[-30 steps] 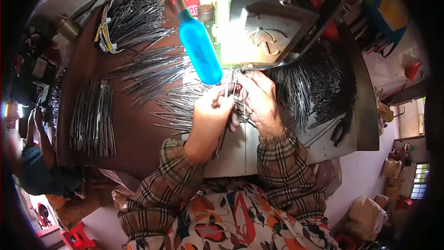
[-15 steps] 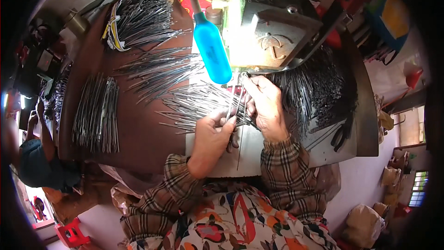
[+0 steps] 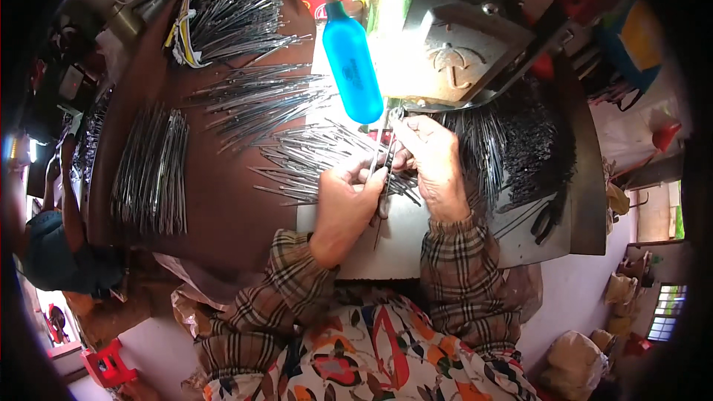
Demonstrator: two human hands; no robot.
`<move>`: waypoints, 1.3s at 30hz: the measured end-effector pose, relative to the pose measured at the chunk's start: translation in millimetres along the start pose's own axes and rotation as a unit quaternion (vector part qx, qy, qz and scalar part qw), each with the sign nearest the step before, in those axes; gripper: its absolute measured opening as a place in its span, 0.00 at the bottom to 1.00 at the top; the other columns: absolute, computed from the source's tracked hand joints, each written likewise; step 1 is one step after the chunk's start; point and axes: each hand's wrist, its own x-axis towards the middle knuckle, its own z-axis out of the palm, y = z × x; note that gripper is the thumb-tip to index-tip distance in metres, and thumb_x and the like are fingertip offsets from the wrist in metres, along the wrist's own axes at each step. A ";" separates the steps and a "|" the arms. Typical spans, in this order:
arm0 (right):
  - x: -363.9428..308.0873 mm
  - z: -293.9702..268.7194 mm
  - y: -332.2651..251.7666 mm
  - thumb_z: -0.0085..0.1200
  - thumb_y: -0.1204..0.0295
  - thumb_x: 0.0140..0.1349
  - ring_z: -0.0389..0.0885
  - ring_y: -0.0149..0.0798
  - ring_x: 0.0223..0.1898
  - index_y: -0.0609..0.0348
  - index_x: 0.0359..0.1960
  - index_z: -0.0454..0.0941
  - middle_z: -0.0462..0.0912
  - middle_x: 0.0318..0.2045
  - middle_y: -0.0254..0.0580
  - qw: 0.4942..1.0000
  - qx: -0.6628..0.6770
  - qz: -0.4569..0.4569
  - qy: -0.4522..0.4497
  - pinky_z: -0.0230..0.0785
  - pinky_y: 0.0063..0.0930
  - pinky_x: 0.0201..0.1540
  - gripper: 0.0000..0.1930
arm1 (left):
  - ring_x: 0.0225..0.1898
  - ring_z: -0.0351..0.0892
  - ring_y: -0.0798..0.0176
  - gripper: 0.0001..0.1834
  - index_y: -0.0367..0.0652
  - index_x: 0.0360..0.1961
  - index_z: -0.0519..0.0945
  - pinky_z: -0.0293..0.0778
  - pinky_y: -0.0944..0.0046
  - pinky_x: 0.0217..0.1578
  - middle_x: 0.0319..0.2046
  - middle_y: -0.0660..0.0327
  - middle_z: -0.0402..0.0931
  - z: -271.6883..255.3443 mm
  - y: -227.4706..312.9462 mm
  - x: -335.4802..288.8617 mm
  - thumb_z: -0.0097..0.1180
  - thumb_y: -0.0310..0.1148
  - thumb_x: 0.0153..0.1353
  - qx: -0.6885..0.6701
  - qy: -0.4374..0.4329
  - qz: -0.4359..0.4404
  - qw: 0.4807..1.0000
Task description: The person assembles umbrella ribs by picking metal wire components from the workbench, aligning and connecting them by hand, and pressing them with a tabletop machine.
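Head view: left hand (image 3: 345, 200) and right hand (image 3: 434, 160) around thin rods (image 3: 378, 143), upper ends indistinct beside blue lamp (image 3: 353, 70).

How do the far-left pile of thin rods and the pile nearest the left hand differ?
Arrangement: the far-left pile lies nearly parallel; the hand-side pile, nearest the left hand, fans out loosely.
Direction: the far-left pile runs front to back; the hand-side pile mostly sideways.
Lighting: the far-left pile is dimmer; the hand-side pile is brightly lit.
Both are slender, shiny rods.
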 end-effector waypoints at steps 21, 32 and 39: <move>4.9 -2.4 0.5 0.55 0.71 0.65 0.68 0.20 0.17 0.65 0.33 0.78 0.74 0.21 0.31 0.999 0.014 0.006 -0.033 0.59 0.15 0.18 0.08 | 0.17 0.70 0.71 0.09 0.36 0.39 0.77 0.62 0.73 0.17 0.23 0.63 0.74 3.1 21.0 -11.9 0.53 0.30 0.62 -0.204 -0.079 -0.133 0.967; -17.5 16.2 -19.3 0.51 0.72 0.68 0.64 0.17 0.19 0.64 0.42 0.78 0.77 0.25 0.31 0.996 -0.086 -0.012 -0.026 0.55 0.13 0.21 0.08 | 0.30 0.73 0.69 0.13 0.37 0.51 0.72 0.72 0.66 0.31 0.33 0.61 0.74 -28.1 6.0 -25.4 0.50 0.29 0.67 0.294 -0.005 0.187 0.937; -66.8 -50.5 -53.3 0.53 0.70 0.69 0.64 0.16 0.20 0.64 0.37 0.77 0.78 0.25 0.30 0.973 -0.173 -0.079 0.130 0.56 0.12 0.22 0.08 | 0.60 0.68 0.45 0.25 0.47 0.66 0.66 0.65 0.47 0.59 0.61 0.50 0.68 -193.1 38.8 -21.7 0.45 0.40 0.70 0.810 0.294 0.081 0.500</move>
